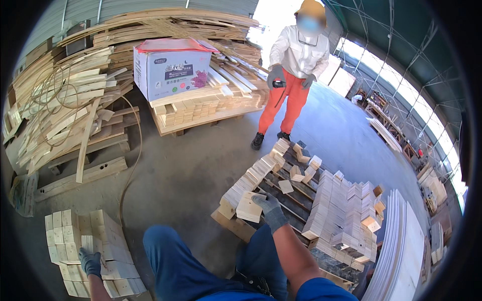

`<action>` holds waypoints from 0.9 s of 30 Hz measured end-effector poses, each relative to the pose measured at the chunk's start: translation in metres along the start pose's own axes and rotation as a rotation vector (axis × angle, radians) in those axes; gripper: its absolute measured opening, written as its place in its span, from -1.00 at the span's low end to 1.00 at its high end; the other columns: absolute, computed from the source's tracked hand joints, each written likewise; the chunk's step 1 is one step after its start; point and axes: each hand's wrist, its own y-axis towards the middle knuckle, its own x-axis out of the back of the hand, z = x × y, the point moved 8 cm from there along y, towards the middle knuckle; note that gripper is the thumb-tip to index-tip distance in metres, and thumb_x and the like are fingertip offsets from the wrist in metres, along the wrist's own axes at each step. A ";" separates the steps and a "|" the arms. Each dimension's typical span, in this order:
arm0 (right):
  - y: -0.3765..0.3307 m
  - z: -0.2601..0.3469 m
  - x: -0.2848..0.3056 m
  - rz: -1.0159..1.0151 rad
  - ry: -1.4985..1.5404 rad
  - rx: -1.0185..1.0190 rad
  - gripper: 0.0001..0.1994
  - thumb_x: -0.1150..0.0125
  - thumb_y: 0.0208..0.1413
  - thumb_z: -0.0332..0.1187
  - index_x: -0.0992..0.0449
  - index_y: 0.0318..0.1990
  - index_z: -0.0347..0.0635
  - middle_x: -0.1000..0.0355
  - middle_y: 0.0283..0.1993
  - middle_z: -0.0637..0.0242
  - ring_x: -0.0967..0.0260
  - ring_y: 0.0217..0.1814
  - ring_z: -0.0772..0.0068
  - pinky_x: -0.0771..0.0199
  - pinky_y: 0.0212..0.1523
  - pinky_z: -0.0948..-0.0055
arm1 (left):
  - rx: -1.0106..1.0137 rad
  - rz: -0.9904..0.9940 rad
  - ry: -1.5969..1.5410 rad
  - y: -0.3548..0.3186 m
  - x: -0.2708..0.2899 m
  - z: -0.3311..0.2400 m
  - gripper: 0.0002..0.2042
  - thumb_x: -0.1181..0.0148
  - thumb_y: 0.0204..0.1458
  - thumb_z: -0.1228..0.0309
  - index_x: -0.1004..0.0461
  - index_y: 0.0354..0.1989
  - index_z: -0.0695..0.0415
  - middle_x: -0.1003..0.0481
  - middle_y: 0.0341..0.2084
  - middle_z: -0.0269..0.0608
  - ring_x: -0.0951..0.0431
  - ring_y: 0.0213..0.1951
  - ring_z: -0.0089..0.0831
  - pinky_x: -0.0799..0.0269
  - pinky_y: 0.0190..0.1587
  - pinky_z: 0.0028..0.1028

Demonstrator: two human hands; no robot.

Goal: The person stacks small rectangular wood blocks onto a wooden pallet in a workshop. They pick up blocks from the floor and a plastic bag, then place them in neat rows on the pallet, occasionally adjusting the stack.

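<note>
My right hand [268,206], in a grey glove, grips a square pale wooden block [249,207] at the near end of a row of blocks [256,175] standing on a dark pallet [291,200]. My left hand [90,262], also gloved, rests on a stack of wooden blocks [88,241] on the floor at the lower left, its fingers curled over one block's edge. My blue trouser legs lie between the two hands.
A larger stack of blocks [344,215] fills the pallet's right side. A person in orange trousers [288,100] stands beyond the pallet. Behind are timber piles [70,100], a white cardboard box [170,70] on stacked planks, and white boards [396,251] at the right.
</note>
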 end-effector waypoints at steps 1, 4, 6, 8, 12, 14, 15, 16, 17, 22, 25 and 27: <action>-0.002 -0.008 0.004 0.009 -0.027 -0.014 -0.70 -0.49 0.12 -0.38 -0.60 -0.04 -0.30 -0.62 -0.15 0.22 -0.59 -0.21 0.40 -0.62 -0.14 0.39 | -0.015 0.011 -0.022 0.005 0.000 0.001 0.04 -0.52 -0.27 0.23 -0.11 0.46 0.25 -0.31 0.31 0.21 -0.33 0.32 0.15 -0.30 0.36 -0.17; 0.003 -0.037 0.011 0.059 -0.131 -0.056 -0.67 -0.46 0.14 -0.39 -0.57 0.02 -0.30 -0.61 -0.12 0.22 -0.59 -0.16 0.38 -0.65 -0.10 0.32 | -0.034 0.017 -0.085 0.013 0.000 0.011 0.08 -0.54 -0.30 0.23 -0.08 0.48 0.25 -0.28 0.35 0.21 -0.31 0.36 0.12 -0.27 0.39 -0.21; -0.003 -0.049 0.023 0.023 -0.180 -0.055 -0.64 -0.49 0.12 -0.36 -0.57 0.03 -0.29 -0.61 -0.13 0.22 -0.59 -0.17 0.39 -0.65 -0.13 0.34 | -0.049 0.027 -0.126 0.005 0.001 -0.001 0.09 -0.56 -0.30 0.23 -0.08 0.48 0.27 -0.26 0.36 0.22 -0.29 0.38 0.11 -0.25 0.41 -0.23; -0.014 -0.054 0.030 -0.010 -0.237 -0.085 -0.62 -0.51 0.09 -0.33 -0.58 0.01 -0.30 -0.61 -0.14 0.24 -0.59 -0.20 0.41 -0.63 -0.18 0.37 | -0.040 0.061 -0.106 0.003 0.005 -0.005 0.07 -0.56 -0.29 0.22 -0.11 0.47 0.30 -0.26 0.36 0.24 -0.28 0.38 0.11 -0.25 0.41 -0.23; -0.030 -0.051 0.033 -0.005 -0.153 -0.072 -0.66 -0.48 0.09 -0.37 -0.61 -0.01 -0.34 -0.62 -0.17 0.26 -0.58 -0.24 0.44 -0.60 -0.19 0.44 | -0.043 0.039 0.031 0.012 -0.003 -0.017 0.03 -0.54 -0.23 0.15 -0.15 0.44 0.34 -0.26 0.36 0.30 -0.30 0.37 0.14 -0.25 0.40 -0.22; -0.028 -0.055 0.033 0.055 -0.151 -0.074 -0.67 -0.48 0.08 -0.38 -0.62 -0.03 -0.34 -0.62 -0.15 0.27 -0.56 -0.18 0.46 -0.58 -0.11 0.44 | -0.074 0.066 0.087 0.022 -0.012 -0.014 0.00 -0.50 -0.17 0.07 -0.18 0.42 0.37 -0.30 0.33 0.32 -0.32 0.35 0.15 -0.26 0.38 -0.20; -0.022 -0.058 0.040 0.054 -0.150 -0.039 -0.68 -0.50 0.06 -0.38 -0.63 -0.07 -0.33 -0.62 -0.18 0.28 -0.54 -0.17 0.47 -0.56 -0.10 0.43 | -0.093 0.088 0.120 0.027 -0.020 -0.009 -0.01 -0.49 -0.14 0.03 -0.19 0.41 0.38 -0.31 0.32 0.33 -0.34 0.34 0.16 -0.27 0.38 -0.19; -0.020 -0.054 0.030 0.090 -0.146 -0.058 -0.69 -0.51 0.04 -0.38 -0.65 -0.08 -0.30 -0.62 -0.20 0.29 -0.55 -0.18 0.47 -0.56 -0.09 0.43 | -0.100 0.079 0.135 0.034 -0.023 0.002 -0.03 -0.45 -0.10 -0.02 -0.21 0.38 0.41 -0.34 0.29 0.35 -0.37 0.32 0.16 -0.29 0.36 -0.17; -0.016 -0.038 0.020 0.058 -0.212 -0.052 -0.68 -0.53 0.02 -0.38 -0.66 -0.07 -0.27 -0.63 -0.19 0.29 -0.55 -0.18 0.47 -0.56 -0.08 0.44 | -0.103 0.047 0.134 0.048 -0.023 0.017 -0.04 -0.41 -0.06 -0.07 -0.23 0.36 0.44 -0.37 0.26 0.36 -0.40 0.29 0.16 -0.30 0.34 -0.15; -0.045 -0.024 0.066 -0.036 -0.228 -0.046 -0.60 -0.57 0.03 -0.32 -0.64 0.01 -0.25 -0.64 -0.14 0.29 -0.55 -0.13 0.52 -0.58 -0.07 0.48 | -0.162 0.159 0.172 0.041 -0.037 -0.007 -0.21 -0.40 0.03 -0.07 -0.38 0.13 0.48 -0.51 0.03 0.26 -0.56 0.01 0.03 -0.53 0.02 -0.23; -0.060 -0.007 0.091 -0.112 -0.110 -0.008 -0.61 -0.56 0.05 -0.35 -0.63 0.03 -0.26 -0.63 -0.12 0.30 -0.55 -0.12 0.53 -0.59 -0.05 0.49 | -0.362 -0.068 0.290 0.031 -0.016 -0.020 -0.13 -0.36 -0.04 -0.30 -0.47 -0.07 0.49 -0.60 -0.26 0.17 -0.64 -0.28 0.03 -0.63 -0.28 -0.17; -0.069 0.019 0.116 -0.160 0.012 0.081 -0.61 -0.55 0.05 -0.37 -0.63 0.04 -0.27 -0.63 -0.11 0.30 -0.55 -0.12 0.53 -0.59 -0.04 0.49 | -0.351 -0.014 0.174 0.028 -0.015 -0.026 -0.07 -0.37 -0.08 -0.35 -0.47 -0.11 0.54 -0.61 -0.30 0.21 -0.65 -0.31 0.10 -0.63 -0.34 -0.11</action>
